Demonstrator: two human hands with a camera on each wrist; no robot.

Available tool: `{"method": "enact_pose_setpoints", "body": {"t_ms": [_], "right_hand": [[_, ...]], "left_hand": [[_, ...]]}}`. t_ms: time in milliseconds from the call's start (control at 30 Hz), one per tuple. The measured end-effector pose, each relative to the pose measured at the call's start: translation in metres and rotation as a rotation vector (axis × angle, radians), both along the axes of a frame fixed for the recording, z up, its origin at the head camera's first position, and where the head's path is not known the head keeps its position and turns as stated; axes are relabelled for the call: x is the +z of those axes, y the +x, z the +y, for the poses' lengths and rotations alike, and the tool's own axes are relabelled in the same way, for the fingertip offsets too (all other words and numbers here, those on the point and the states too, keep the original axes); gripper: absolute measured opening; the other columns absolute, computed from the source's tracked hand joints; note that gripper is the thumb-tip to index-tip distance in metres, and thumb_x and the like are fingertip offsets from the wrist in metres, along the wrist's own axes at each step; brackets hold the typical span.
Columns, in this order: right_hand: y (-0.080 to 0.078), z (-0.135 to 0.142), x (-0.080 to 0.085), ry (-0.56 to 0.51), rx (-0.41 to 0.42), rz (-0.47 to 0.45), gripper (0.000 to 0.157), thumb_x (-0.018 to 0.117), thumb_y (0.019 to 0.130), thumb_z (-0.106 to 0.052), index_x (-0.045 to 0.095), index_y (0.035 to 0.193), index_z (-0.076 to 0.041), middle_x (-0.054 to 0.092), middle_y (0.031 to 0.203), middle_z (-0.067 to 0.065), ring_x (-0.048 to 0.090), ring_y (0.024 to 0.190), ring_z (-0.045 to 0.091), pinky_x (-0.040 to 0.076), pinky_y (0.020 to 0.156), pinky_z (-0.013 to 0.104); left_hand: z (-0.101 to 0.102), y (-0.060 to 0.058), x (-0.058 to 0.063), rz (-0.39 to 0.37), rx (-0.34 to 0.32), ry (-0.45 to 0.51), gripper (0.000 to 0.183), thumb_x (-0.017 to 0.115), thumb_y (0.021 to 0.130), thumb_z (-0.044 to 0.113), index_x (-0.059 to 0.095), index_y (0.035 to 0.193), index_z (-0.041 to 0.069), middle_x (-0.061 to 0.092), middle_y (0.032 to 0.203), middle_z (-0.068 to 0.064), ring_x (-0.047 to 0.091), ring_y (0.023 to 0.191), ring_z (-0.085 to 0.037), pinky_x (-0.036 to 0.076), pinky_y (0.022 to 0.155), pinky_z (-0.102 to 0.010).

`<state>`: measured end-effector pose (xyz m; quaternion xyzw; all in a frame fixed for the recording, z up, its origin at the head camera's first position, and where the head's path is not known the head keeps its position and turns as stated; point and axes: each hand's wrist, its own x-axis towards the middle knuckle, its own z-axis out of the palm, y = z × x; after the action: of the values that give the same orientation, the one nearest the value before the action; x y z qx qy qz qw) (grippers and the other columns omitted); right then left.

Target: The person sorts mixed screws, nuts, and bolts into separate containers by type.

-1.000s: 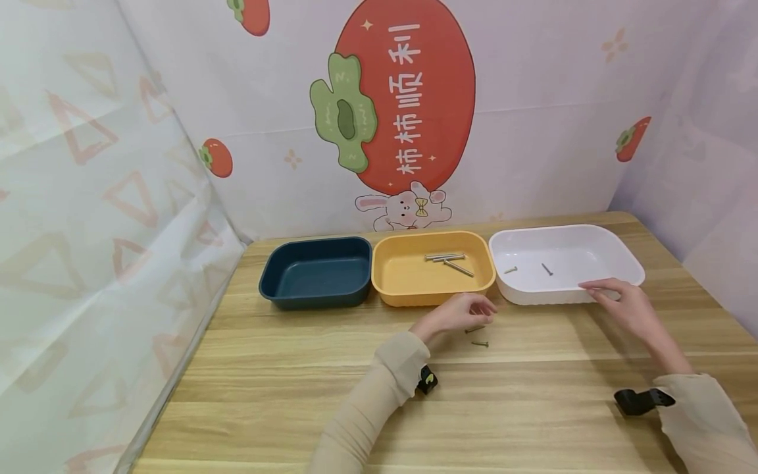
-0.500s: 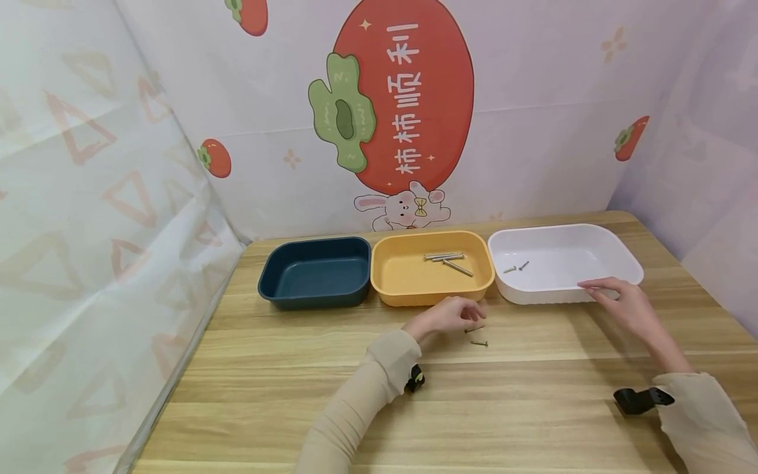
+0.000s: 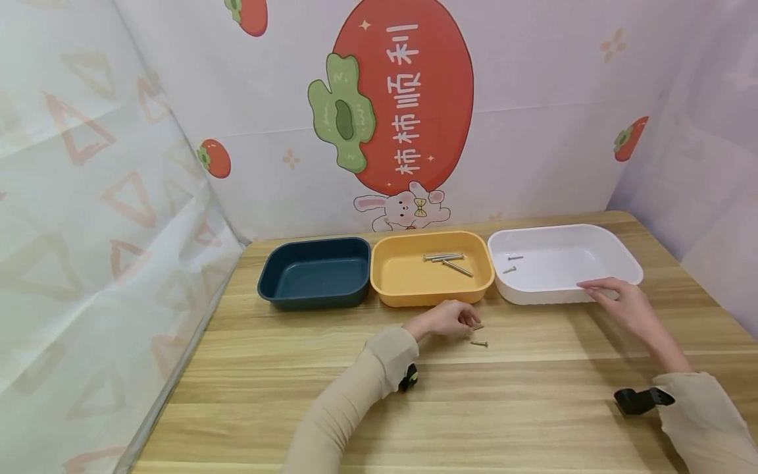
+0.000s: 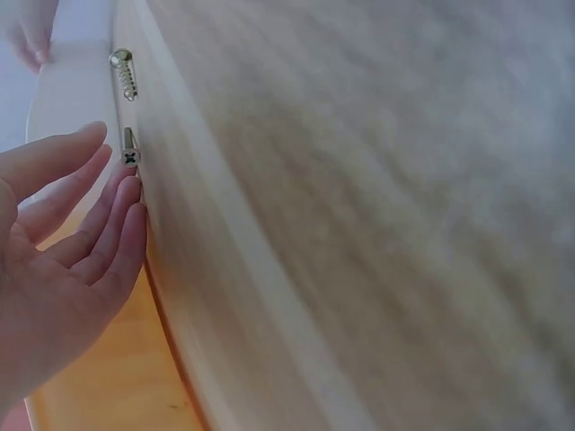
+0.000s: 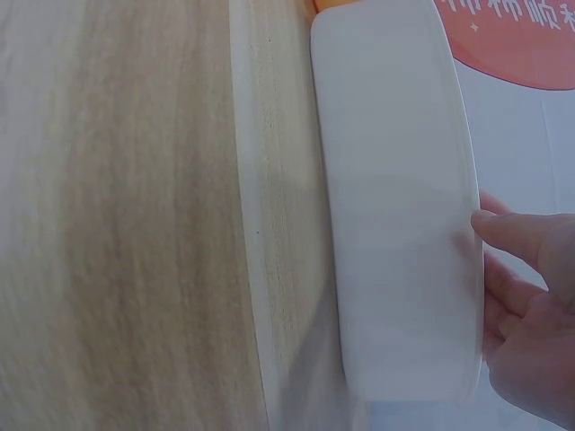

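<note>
In the head view my left hand (image 3: 445, 319) is low over the table, in front of the yellow bin (image 3: 408, 301). Its fingertips are beside a short screw (image 4: 130, 148), partly hidden by the hand from above. The left wrist view shows thumb and fingers apart, with nothing pinched. Another short screw (image 3: 479, 343) lies a little nearer the front. My right hand (image 3: 623, 306) holds the front rim of the white bin (image 3: 533, 298), thumb on one side and fingers on the other. Inside that bin lie two small screws, one silvery screw (image 3: 516, 257) and one brassy screw (image 3: 509, 269).
Several long screws (image 3: 457, 268) lie in the yellow bin. A dark blue bin (image 3: 320, 301) stands to its left, and all three bins form a row along the back of the wooden table (image 3: 266, 395). A printed cloth (image 3: 260, 178) hangs behind them.
My left hand has moved left and down from the bins' front edge to the screws on the table. The silvery screw in the white bin has shifted left. My right hand has stayed put.
</note>
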<state>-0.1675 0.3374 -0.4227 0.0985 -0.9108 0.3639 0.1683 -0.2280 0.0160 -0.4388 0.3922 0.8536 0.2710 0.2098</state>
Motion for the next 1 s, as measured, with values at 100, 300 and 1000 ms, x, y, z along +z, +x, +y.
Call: {"method": "enact_pose_setpoints", "body": {"t_ms": [100,300,1000], "right_hand": [[0.0,-0.0002,0.0,0.0,-0.005,-0.003,0.018,0.056,0.086,-0.008,0.063,0.095,0.006,0.045,0.087,-0.035,0.03,0.087,-0.025,0.027,0.069,0.005],[0.0001,-0.0004,-0.0003,-0.002,-0.001,-0.003,0.018,0.056,0.086,-0.008,0.063,0.095,0.006,0.044,0.088,-0.036,0.03,0.087,-0.025,0.027,0.069,0.005],[0.0013,-0.0014,0.001,-0.001,-0.006,-0.003,0.018,0.056,0.086,-0.009,0.063,0.094,0.006,0.043,0.087,-0.038,0.03,0.087,-0.025,0.027,0.069,0.006]], "left_hand": [[0.0004,-0.0005,-0.001,-0.008,0.008,-0.002,0.019,0.061,0.079,0.005,0.063,0.098,0.005,0.061,0.081,-0.001,0.05,0.069,0.0,0.039,0.063,-0.01],[0.0009,-0.0018,-0.0035,-0.019,0.017,-0.025,0.019,0.063,0.079,0.005,0.063,0.098,0.005,0.06,0.08,0.0,0.048,0.067,0.001,0.038,0.062,-0.009],[0.0061,0.0008,-0.0015,0.03,0.054,-0.058,0.013,0.065,0.078,0.006,0.066,0.091,0.008,0.053,0.067,0.006,0.043,0.061,0.001,0.035,0.059,-0.009]]}}
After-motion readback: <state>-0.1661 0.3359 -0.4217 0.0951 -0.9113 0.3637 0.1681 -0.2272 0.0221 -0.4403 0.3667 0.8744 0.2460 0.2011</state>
